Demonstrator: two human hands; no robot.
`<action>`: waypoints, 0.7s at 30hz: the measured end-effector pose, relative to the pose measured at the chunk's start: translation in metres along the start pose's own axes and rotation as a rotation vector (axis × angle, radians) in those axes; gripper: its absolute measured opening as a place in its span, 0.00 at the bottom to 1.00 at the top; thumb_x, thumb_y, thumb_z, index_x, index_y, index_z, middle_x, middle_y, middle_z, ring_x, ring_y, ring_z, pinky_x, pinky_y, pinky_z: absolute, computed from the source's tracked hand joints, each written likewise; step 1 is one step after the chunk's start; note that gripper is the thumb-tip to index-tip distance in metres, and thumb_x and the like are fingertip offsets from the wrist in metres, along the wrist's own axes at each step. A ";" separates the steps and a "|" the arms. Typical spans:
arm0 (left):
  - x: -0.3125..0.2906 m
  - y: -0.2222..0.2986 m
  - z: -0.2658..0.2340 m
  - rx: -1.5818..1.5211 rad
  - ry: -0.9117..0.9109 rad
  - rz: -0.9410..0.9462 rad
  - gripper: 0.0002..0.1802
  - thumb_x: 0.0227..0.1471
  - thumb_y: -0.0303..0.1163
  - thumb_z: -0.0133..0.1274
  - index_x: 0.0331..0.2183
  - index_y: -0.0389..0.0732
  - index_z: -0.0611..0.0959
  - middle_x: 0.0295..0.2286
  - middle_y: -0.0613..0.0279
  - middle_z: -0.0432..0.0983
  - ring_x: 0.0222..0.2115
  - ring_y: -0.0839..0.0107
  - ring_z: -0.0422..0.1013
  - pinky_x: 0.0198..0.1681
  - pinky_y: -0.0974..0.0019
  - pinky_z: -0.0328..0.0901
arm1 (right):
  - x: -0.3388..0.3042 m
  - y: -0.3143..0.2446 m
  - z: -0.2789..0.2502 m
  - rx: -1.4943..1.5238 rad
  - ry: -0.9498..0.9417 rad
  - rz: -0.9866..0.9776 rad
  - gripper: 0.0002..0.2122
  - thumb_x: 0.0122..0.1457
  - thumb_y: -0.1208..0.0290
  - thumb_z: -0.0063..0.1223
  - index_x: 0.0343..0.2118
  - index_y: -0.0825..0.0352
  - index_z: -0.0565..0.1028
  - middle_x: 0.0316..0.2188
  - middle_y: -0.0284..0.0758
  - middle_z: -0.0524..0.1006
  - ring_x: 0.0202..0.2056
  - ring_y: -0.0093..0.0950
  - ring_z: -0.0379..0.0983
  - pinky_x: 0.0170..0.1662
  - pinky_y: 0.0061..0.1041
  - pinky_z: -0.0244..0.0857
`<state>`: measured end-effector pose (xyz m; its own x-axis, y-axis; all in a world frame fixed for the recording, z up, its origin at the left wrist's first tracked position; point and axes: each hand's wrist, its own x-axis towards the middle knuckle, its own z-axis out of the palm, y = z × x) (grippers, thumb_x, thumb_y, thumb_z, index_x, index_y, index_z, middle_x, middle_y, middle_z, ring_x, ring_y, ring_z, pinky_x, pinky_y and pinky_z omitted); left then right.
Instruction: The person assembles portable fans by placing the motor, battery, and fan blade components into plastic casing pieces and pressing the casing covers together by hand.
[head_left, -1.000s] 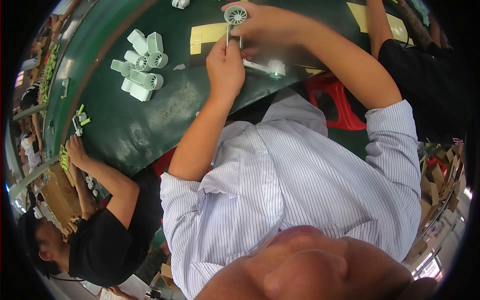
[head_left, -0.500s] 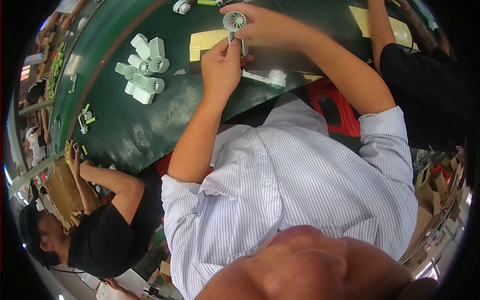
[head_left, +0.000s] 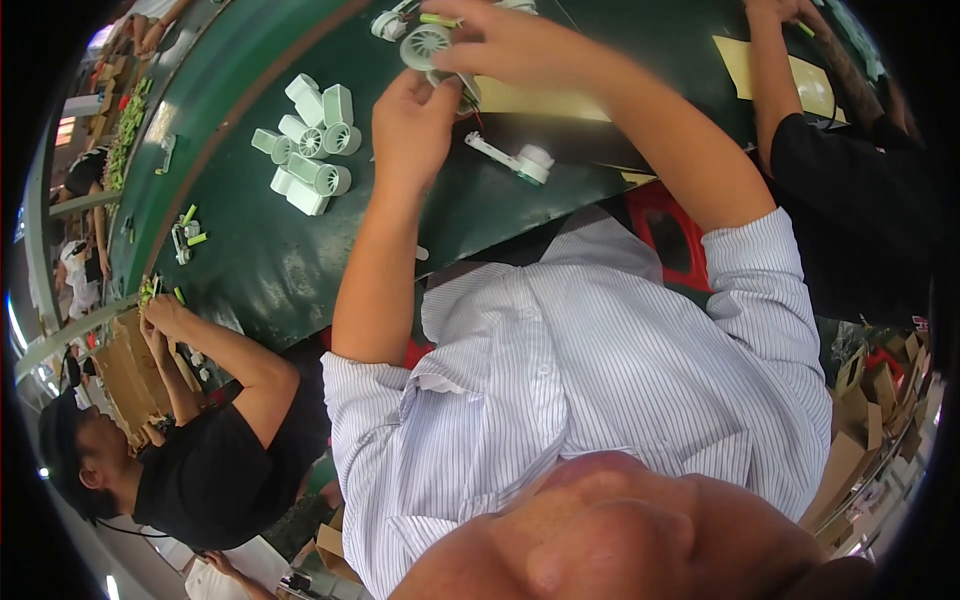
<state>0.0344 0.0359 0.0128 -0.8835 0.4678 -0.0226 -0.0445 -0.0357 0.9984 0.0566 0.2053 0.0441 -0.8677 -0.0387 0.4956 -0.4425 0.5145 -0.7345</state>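
Note:
My left hand is closed around the stem of a pale green plastic fan housing with a round, spoked head. My right hand reaches over the housing's right side, its fingers apart and slightly blurred; a lower fingertip lies at the head's rim. Just beyond the head lies a small yellow-green cylinder, close to the upper fingers. A short red wire shows below the housing. Nearest my wrists on the table is a white arm-shaped part with a round motor-like end.
Several pale green housings lie in a cluster on the green table. Another white part sits at the far edge of view. Yellow cardboard lies beyond my right forearm. People work at left and right; a red stool stands below the table edge.
Both hands and the housing have shifted left and slightly farther away. My right hand's fingers have spread from their grip on the round head. The whole view has shifted slightly.

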 end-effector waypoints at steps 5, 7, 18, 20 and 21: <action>-0.015 0.029 -0.019 -0.172 0.075 -0.041 0.14 0.53 0.24 0.49 0.43 0.31 0.72 0.38 0.50 0.76 0.37 0.64 0.76 0.36 0.66 0.73 | -0.074 -0.057 -0.024 1.286 -0.449 0.522 0.16 0.65 0.61 0.41 0.35 0.70 0.76 0.29 0.37 0.78 0.23 0.19 0.72 0.26 0.16 0.66; -0.018 0.040 -0.012 -0.214 0.003 -0.051 0.14 0.54 0.25 0.46 0.42 0.29 0.71 0.40 0.48 0.76 0.37 0.62 0.76 0.34 0.67 0.74 | -0.119 -0.064 0.001 1.402 -0.564 0.999 0.22 0.66 0.55 0.38 0.45 0.74 0.71 0.32 0.40 0.77 0.22 0.21 0.71 0.27 0.17 0.67; -0.043 0.048 -0.019 -0.434 -0.055 -0.066 0.18 0.56 0.25 0.44 0.48 0.33 0.65 0.42 0.46 0.73 0.39 0.60 0.75 0.34 0.66 0.75 | -0.102 -0.012 0.075 2.183 -0.007 0.656 0.14 0.65 0.65 0.44 0.51 0.64 0.68 0.40 0.30 0.74 0.32 0.15 0.67 0.32 0.15 0.63; -0.044 0.041 -0.024 -0.443 -0.018 -0.043 0.18 0.56 0.25 0.44 0.48 0.34 0.64 0.42 0.46 0.73 0.39 0.61 0.75 0.34 0.66 0.75 | -0.099 -0.014 0.072 2.046 0.048 0.680 0.15 0.65 0.66 0.44 0.52 0.65 0.67 0.40 0.30 0.74 0.32 0.15 0.67 0.32 0.15 0.63; -0.042 0.037 -0.025 -0.373 0.035 0.017 0.19 0.56 0.25 0.46 0.49 0.34 0.65 0.42 0.48 0.73 0.40 0.62 0.75 0.34 0.67 0.75 | -0.096 -0.016 0.067 1.909 0.109 0.692 0.15 0.65 0.67 0.45 0.52 0.65 0.67 0.41 0.31 0.74 0.32 0.16 0.67 0.33 0.15 0.63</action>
<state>0.0581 -0.0070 0.0496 -0.9008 0.4339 -0.0148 -0.1909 -0.3652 0.9112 0.1314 0.1435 -0.0230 -0.9796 -0.1924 -0.0585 0.2002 -0.9608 -0.1919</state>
